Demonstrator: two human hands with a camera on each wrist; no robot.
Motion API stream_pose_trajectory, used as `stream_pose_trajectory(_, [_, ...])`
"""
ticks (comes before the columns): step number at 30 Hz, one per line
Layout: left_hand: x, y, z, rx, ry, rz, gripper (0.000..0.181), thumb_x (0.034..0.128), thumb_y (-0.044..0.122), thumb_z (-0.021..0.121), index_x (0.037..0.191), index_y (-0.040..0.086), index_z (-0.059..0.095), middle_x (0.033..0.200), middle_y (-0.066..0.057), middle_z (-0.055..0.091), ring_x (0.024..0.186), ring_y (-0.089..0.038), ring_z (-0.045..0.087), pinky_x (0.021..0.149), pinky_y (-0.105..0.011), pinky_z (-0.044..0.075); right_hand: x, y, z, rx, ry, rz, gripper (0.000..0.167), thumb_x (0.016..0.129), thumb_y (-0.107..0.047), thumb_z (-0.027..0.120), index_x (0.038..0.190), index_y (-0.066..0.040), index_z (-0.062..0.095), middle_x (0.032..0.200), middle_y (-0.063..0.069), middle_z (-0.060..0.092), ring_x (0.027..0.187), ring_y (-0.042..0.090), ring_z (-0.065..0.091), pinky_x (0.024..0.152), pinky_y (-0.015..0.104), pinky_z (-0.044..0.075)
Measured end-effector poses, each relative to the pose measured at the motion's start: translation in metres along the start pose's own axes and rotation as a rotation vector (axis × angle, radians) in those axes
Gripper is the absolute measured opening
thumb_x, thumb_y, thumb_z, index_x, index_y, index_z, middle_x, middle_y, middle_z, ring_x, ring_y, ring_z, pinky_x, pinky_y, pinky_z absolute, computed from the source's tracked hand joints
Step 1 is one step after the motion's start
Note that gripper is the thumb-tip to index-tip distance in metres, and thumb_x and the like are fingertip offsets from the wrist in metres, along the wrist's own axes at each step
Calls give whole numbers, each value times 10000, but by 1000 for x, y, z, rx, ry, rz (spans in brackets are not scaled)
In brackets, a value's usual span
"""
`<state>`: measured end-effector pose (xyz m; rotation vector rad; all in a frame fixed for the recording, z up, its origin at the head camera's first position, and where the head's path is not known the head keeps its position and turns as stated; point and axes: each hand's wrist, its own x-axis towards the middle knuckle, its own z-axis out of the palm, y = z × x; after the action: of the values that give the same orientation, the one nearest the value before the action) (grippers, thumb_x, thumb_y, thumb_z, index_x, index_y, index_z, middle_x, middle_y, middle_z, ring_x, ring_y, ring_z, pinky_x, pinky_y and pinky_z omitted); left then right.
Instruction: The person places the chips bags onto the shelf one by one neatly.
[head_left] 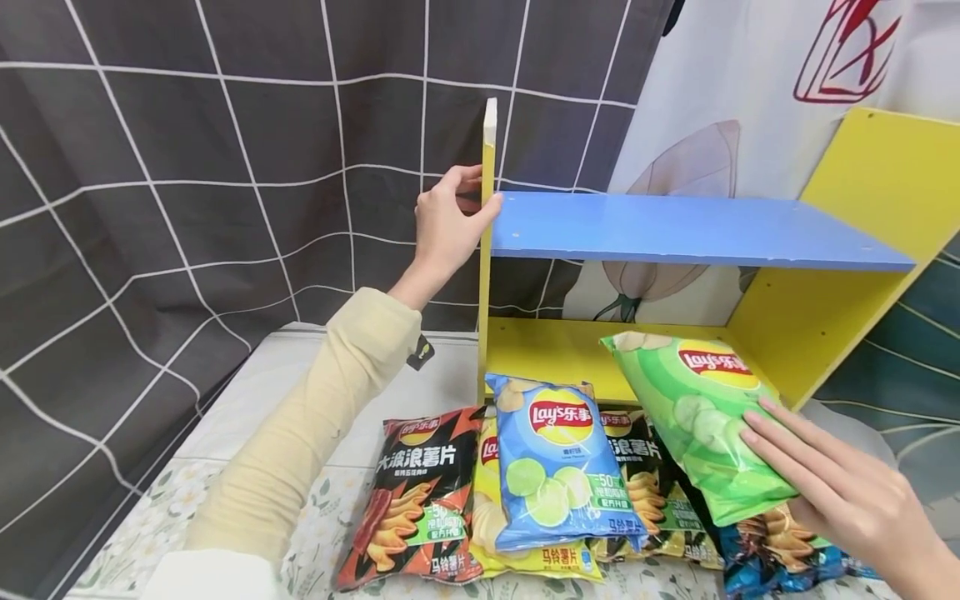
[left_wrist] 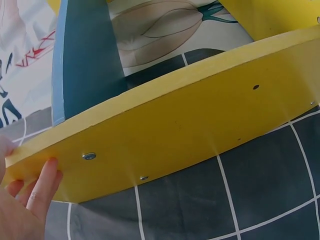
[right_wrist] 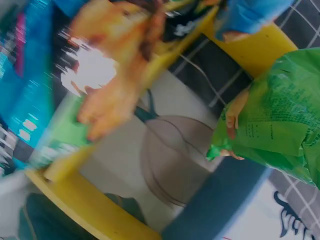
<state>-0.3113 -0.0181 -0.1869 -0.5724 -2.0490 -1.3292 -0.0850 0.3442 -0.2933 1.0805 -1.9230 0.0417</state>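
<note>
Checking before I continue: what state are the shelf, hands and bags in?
Shelf, upright
Left hand, gripping the shelf's side
Green bag, lifted, tilted
Right hand, holding the green bag
Yellow bag, partly covered
Blue bag, lying over the yellow bag
Red bag, face up
Black bag, partly covered
Dark blue bag, partly hidden

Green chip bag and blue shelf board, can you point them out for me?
Green chip bag [head_left: 697,423]: head view, middle of its front.
Blue shelf board [head_left: 690,227]: head view, middle of its top.
</note>
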Motion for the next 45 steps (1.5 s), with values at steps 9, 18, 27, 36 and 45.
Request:
stream_pose_trajectory(9, [1,-3,1,-3,23,-5,404,863,240,690,1227,81,616,1142,-79,703,837,-178,706,708,-238,561,49,9,-8,-23,303,-63,357,988,-255,522,1120,37,678,1172,183,675,1241,236,568,1094,244,374])
stream_pose_trajectory(18, [1,-1,2,0,11,-2,408,867,233,690,1234,76,612,1151,-80,701,849,-181,707,720,-250,566,90,37,-5,-106,373,23,325,954,-195,491,1115,10,686,1102,212,693,1118,349,636,1073,283,409])
stream_pose_trajectory(27, [2,-2,5,8,2,-9,405,872,218,684,1242,72,608,1170,-80,695,862,-187,709,735,-264,573,136,65,11,-195,69,30,393,1026,-211,346,1316,-99,587,1250,185,626,1153,390,594,803,471,539])
stream_pose_trajectory(36, [2,-2,5,7,3,-4,405,871,218,684,1242,72,609,1163,-79,699,854,-188,708,736,-258,572,163,84,37,-239,13,-67,392,942,-15,554,1318,-122,578,1050,226,607,1007,396,594,641,506,521])
stream_pose_trajectory(45, [2,-3,4,7,12,13,410,868,231,688,1236,68,612,1155,-85,701,844,-186,705,736,-245,568,177,85,47,-253,51,-113,311,947,-232,569,1220,-110,653,1013,128,715,909,325,678,631,466,549])
